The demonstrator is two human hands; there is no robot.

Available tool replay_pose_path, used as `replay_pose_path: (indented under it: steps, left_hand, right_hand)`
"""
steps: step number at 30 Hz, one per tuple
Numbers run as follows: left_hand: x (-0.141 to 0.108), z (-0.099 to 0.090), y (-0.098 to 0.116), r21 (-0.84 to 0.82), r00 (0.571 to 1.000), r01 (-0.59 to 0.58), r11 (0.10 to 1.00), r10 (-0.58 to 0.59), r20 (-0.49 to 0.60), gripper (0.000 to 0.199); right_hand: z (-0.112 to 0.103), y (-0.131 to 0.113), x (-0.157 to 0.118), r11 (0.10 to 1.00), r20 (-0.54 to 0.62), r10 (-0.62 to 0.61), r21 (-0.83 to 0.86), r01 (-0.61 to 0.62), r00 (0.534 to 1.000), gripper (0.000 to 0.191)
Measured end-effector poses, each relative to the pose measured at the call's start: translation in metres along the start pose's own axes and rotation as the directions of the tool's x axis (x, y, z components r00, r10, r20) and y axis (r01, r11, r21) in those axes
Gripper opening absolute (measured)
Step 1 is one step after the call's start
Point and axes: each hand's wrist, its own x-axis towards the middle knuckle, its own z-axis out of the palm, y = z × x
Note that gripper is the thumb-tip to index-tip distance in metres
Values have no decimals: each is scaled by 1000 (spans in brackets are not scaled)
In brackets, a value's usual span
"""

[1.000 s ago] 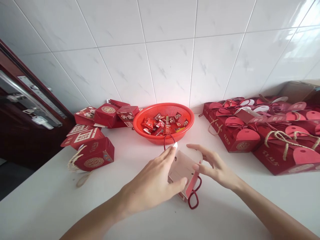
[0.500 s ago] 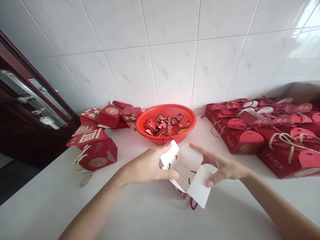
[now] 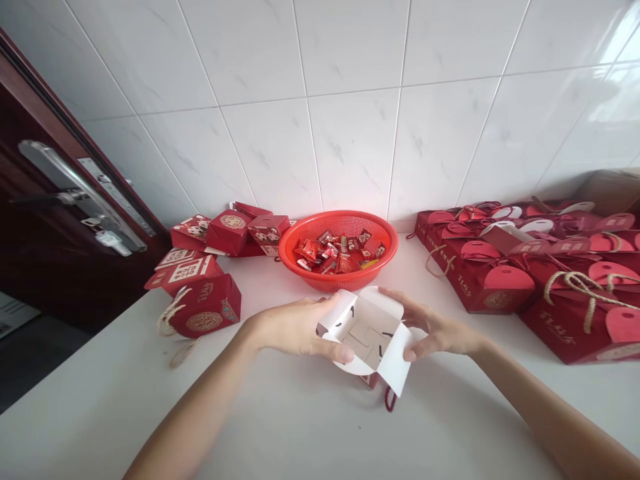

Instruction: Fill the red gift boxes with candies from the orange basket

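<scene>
An open box, white inside and red outside, has its flaps spread, and its inside shows only the folded bottom and dark cord ends. My left hand grips its left side, with the thumb over the near left flap. On the right side my right hand holds the box, its thumb on the right flap and its fingers behind. A dark red cord loop hangs below the near side. Just behind the box stands a red plastic basket with wrapped candies in it.
Several red boxes with patterned fronts lie on the left of the white table. Rows of closed red boxes with rope handles fill the right. A tiled wall rises behind, and a dark door stands at the left.
The box has tipped more upright between my hands and its near left flap is folded outward. My right thumb has moved slightly left and up. The view has shifted a little.
</scene>
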Motion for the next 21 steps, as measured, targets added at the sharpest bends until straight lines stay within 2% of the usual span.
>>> replay_pose_path:
  steps: [3,8,12,16,21]
  left_hand:
    - [4,-3,-4,-9,996,54,999,-53,69,95]
    - [9,2,-8,97,986,147,984,-138,-93,93]
    - [8,8,-4,126,971,215,968,-197,-137,98]
    - [1,10,7,168,972,168,972,-134,-194,80]
    - [-12,7,12,278,943,212,937,-121,-310,63]
  right_hand:
    - [0,0,7,999,-23,-39,7,39,999,113]
    - [-2,0,14,992,-110,-123,11,125,986,99]
    - [-6,-1,11,992,-146,-125,-22,123,981,95]
    - [-10,-7,5,985,-220,-150,-123,125,964,82]
    - [-15,-23,6,961,-340,-238,-221,169,910,62]
